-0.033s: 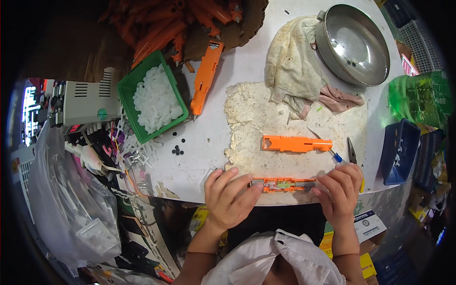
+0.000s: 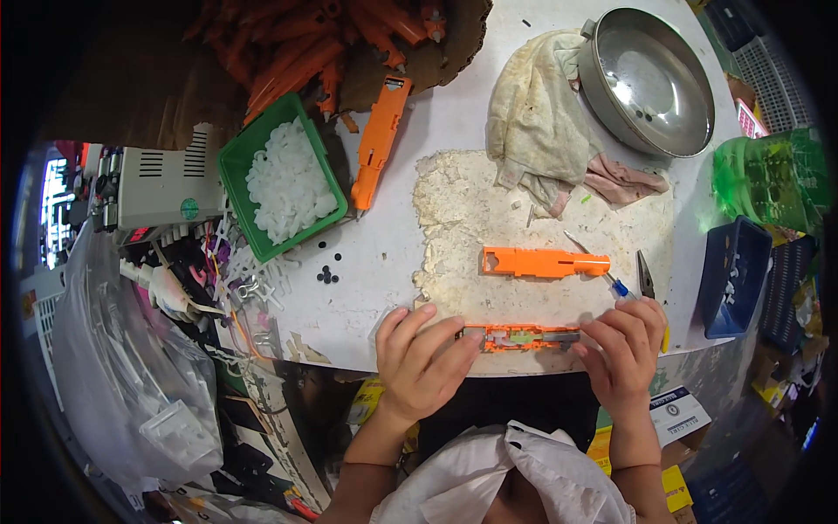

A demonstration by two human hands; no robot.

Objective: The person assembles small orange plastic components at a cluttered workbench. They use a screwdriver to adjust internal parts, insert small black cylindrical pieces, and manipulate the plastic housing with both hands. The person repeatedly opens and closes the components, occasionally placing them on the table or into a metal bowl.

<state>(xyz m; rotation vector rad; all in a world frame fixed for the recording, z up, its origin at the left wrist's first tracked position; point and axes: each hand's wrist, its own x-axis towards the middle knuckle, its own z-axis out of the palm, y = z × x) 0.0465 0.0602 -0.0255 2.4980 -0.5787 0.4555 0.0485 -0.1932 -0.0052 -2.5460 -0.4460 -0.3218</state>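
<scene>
An open orange plastic housing half (image 2: 519, 338) lies near the table's front edge, with pale green, grey and dark parts inside. At its left end is my left hand (image 2: 423, 362), closed, thumb and fingertips pinching that end. My right hand (image 2: 624, 354) holds the other end between curled fingers and thumb. Just beyond lies an orange cover half (image 2: 546, 263), face down on the worn mat (image 2: 463, 218). A blue-tipped screwdriver (image 2: 620, 288) passes partly beneath the cover's right end. Beside it are dark-jawed pliers (image 2: 645, 275), their handles partly hidden by my right hand.
A green tray (image 2: 231, 166) of white plastic pieces stands left, near another orange housing (image 2: 381, 140) and several black rings (image 2: 327, 271). A rag (image 2: 537, 113) and metal bowl (image 2: 602, 92) sit at back right. A blue bin (image 2: 746, 279) stands right; orange parts (image 2: 297, 52) fill a carton.
</scene>
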